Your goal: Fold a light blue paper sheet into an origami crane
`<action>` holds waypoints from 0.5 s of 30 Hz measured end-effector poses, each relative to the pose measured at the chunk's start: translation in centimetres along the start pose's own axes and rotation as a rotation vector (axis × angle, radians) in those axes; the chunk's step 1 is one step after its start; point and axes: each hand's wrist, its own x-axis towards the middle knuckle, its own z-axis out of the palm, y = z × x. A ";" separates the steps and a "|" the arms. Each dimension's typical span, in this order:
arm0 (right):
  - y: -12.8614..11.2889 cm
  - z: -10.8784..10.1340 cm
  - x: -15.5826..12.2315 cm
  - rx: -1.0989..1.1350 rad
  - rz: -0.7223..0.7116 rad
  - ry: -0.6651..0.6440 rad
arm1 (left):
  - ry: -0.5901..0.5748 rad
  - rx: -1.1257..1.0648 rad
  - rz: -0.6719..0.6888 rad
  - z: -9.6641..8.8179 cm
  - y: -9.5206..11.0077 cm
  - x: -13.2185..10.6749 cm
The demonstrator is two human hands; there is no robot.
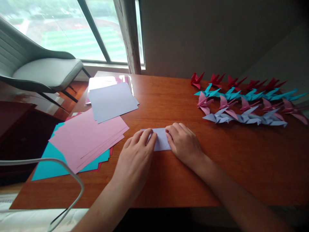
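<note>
Four rows of folded paper birds (252,94), red, turquoise, pink and pale lavender, stand at the right of the reddish-brown wooden counter (156,100) in the head view, and these look finished. Near the counter's front, between both hands, a small pale-lavender paper rectangle (161,139) lies flat. The left hand (137,154) curls over its left end, thumb and fingers gripping it; the right hand (186,144) pinches its right end. Judging by its plain, flat outline, the folding is at an early stage, with most of the shaping left; how many layers it has I cannot tell. At the left lie loose, unfolded pale-lavender sheets (113,102), overlapping pink sheets (89,133), with flat turquoise sheets (51,162) beneath the pink ones, all apparently unused
</note>
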 end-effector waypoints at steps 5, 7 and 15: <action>0.1 0.1 0.0 0.017 0.005 0.001 | 0.035 0.060 -0.056 -0.1 -2.3 -2.0; 0.1 0.1 0.0 0.023 0.005 0.001 | 0.080 0.060 -0.032 0.3 -2.4 -2.9; 0.2 0.1 -0.1 0.063 0.024 0.010 | 0.106 -0.096 0.071 1.6 3.5 -3.9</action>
